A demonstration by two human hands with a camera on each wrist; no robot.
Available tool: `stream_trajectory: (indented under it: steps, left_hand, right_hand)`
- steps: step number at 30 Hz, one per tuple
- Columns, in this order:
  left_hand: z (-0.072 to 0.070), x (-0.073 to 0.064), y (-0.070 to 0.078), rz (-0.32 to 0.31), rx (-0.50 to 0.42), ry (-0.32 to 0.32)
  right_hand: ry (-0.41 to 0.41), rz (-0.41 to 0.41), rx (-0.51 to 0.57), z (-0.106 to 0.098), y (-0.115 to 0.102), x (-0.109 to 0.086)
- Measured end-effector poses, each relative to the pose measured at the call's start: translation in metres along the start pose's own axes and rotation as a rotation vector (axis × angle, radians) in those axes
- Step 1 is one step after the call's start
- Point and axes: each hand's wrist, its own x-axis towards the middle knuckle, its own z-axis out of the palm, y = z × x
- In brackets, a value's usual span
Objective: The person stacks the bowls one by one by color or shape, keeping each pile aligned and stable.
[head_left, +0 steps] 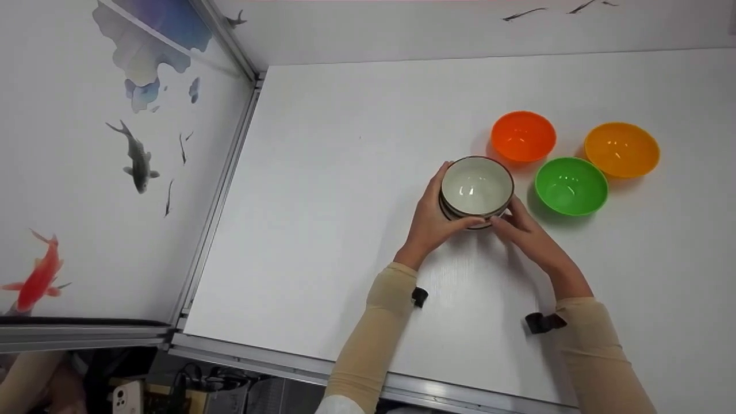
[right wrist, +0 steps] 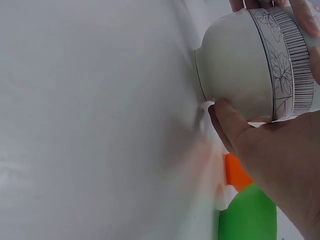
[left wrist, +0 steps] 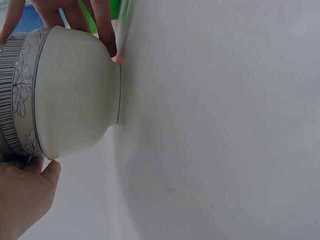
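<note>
A stack of white bowls [head_left: 478,185] with dark rims stands between both hands, one nested in another. Their outsides carry a band of leaf drawings and thin upright lines, plain in the left wrist view on the lower bowl [left wrist: 75,95]. From the left side, my left hand [head_left: 432,221] grips the stack, thumb across its near side. My right hand [head_left: 528,234] holds the opposite side, its thumb close to the left one. In the right wrist view, fingertips [right wrist: 225,110] reach down beside the lower bowl's foot, right at the white table [right wrist: 90,120].
An orange-red bowl [head_left: 523,137] sits just behind the stack to the right. Beside it are a green bowl [head_left: 571,187] and a yellow-orange bowl [head_left: 622,150], close together. A printed wall panel [head_left: 86,172] borders the table's left, and a metal rail [head_left: 259,359] its front edge.
</note>
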Motion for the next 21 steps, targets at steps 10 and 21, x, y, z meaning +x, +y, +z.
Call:
stream_trajectory:
  steps: [10, 21]
  left_hand:
    - [0.007, -0.003, -0.007, 0.039, -0.054, -0.062]
    - [0.015, -0.006, -0.007, -0.011, -0.103, -0.034]
  right_hand:
    - [-0.036, 0.006, 0.057, -0.001, -0.001, -0.001]
    - [-0.042, 0.019, 0.039, -0.001, -0.003, -0.002]
